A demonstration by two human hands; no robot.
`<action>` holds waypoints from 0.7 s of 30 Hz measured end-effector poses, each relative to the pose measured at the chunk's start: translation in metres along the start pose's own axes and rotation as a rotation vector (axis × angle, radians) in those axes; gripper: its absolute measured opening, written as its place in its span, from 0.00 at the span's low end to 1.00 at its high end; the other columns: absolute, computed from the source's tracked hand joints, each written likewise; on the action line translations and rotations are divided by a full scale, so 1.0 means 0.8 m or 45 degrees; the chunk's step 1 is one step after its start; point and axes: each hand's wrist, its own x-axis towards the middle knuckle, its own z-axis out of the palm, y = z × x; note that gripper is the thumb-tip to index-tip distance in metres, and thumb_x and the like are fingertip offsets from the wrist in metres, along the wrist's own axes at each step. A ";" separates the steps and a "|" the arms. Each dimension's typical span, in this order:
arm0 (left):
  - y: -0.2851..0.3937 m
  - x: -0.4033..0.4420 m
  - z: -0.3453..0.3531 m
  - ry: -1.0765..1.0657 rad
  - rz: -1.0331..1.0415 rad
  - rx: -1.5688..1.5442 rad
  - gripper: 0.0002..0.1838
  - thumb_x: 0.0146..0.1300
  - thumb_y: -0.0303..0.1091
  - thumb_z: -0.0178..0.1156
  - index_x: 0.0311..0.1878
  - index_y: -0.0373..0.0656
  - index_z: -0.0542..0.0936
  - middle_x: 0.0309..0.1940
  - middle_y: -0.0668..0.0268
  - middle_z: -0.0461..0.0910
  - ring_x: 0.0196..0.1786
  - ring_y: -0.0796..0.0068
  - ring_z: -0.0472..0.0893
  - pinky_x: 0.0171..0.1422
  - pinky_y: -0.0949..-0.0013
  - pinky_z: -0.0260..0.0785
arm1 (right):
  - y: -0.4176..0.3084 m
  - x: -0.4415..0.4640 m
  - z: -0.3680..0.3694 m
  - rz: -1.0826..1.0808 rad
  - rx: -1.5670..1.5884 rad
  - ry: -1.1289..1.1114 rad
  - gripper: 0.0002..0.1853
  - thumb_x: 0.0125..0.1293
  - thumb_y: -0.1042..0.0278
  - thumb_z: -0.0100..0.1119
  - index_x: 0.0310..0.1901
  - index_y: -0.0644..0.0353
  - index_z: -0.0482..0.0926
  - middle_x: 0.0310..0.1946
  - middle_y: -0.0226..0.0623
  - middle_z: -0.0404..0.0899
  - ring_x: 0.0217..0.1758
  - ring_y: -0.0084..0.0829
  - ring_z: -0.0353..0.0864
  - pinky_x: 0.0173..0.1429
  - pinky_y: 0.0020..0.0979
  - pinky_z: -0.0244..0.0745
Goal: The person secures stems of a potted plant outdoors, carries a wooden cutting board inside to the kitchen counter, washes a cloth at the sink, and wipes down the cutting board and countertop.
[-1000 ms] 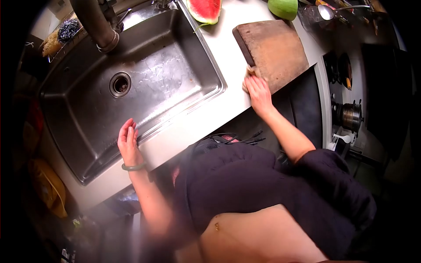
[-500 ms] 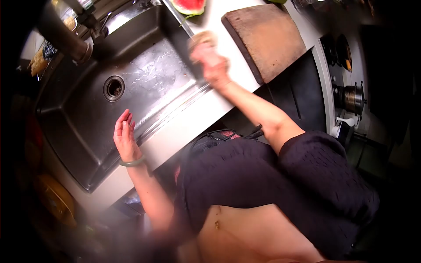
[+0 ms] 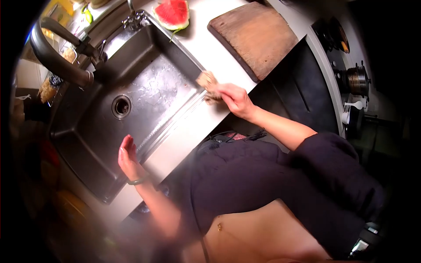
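Note:
A crumpled beige cloth [image 3: 208,85] is pinched in my right hand [image 3: 237,100], at the right front corner of the sink, over its rim and the white counter [image 3: 175,139]. My left hand [image 3: 127,157] hovers near the front edge of the dark metal sink [image 3: 149,83]; its fingers are raised and slightly curled, and it holds nothing. A bracelet is around that wrist. To the right of the sink lies a brown wooden cutting board [image 3: 258,39], with a cut piece of watermelon [image 3: 172,14] farther back beside the sink's rim.
A curved faucet [image 3: 57,65] arches over the sink's back left part. Scrubbers [image 3: 48,90] sit behind it. At the far right are a metal pot [image 3: 357,80], a pan [image 3: 338,35] and a white ladle [image 3: 356,105]. The counter's front edge runs close to my body.
My right hand has moved from the cutting board's left edge, over the sink's right rim, to the sink's front corner with the cloth. The view has shifted, showing more faucet. My left hand stays similarly posed.

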 end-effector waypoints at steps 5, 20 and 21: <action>-0.018 -0.003 0.006 -0.061 -0.116 -0.063 0.21 0.67 0.43 0.42 0.52 0.35 0.71 0.51 0.60 0.73 0.56 0.68 0.71 0.61 0.66 0.57 | 0.033 -0.066 0.027 -0.268 -0.195 -0.255 0.18 0.43 0.81 0.57 0.40 0.59 0.78 0.45 0.36 0.77 0.54 0.37 0.73 0.55 0.34 0.69; -0.016 -0.019 -0.001 -0.182 -0.031 -0.111 0.17 0.66 0.38 0.47 0.49 0.34 0.73 0.48 0.59 0.74 0.54 0.68 0.71 0.61 0.66 0.60 | 0.090 -0.055 -0.072 -0.290 -1.458 -0.340 0.02 0.45 0.70 0.52 0.22 0.57 0.72 0.24 0.34 0.71 0.35 0.31 0.69 0.38 0.28 0.66; -0.019 -0.020 -0.007 -0.164 -0.034 -0.106 0.17 0.66 0.38 0.47 0.49 0.34 0.73 0.48 0.59 0.74 0.54 0.68 0.71 0.61 0.66 0.60 | 0.070 -0.061 -0.082 -0.077 -1.327 -0.508 0.03 0.46 0.72 0.53 0.24 0.58 0.73 0.26 0.35 0.72 0.34 0.33 0.71 0.38 0.30 0.69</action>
